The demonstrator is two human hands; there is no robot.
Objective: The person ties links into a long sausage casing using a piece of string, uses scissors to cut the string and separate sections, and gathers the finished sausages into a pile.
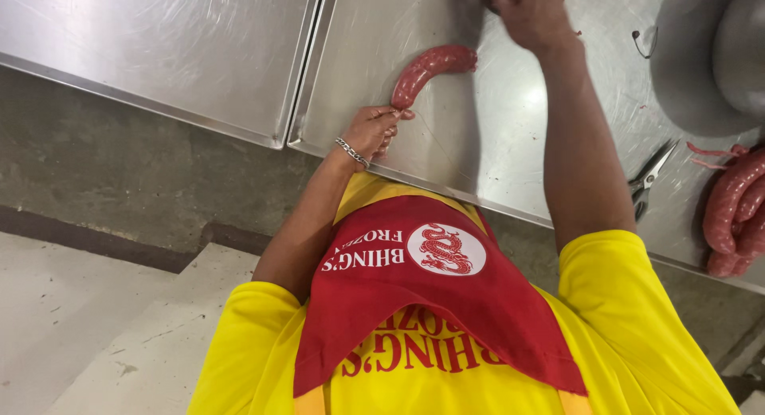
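Observation:
A curved red sausage link (428, 68) lies on a steel table (494, 136). My left hand (372, 132), with a chain bracelet on the wrist, pinches the link's near end at the table's front edge. My right hand (527, 12) is raised over the table beyond the link's far end. Its fingers are curled in, and the frame's top edge cuts off whatever they hold. My yellow shirt and red apron fill the bottom of the view.
Scissors (649, 176) lie at the right by my right forearm. A heap of red sausage links (737, 212) sits at the table's right edge, with a grey metal vessel (737, 48) behind. A second steel table (159, 48) adjoins on the left. Concrete steps lie below.

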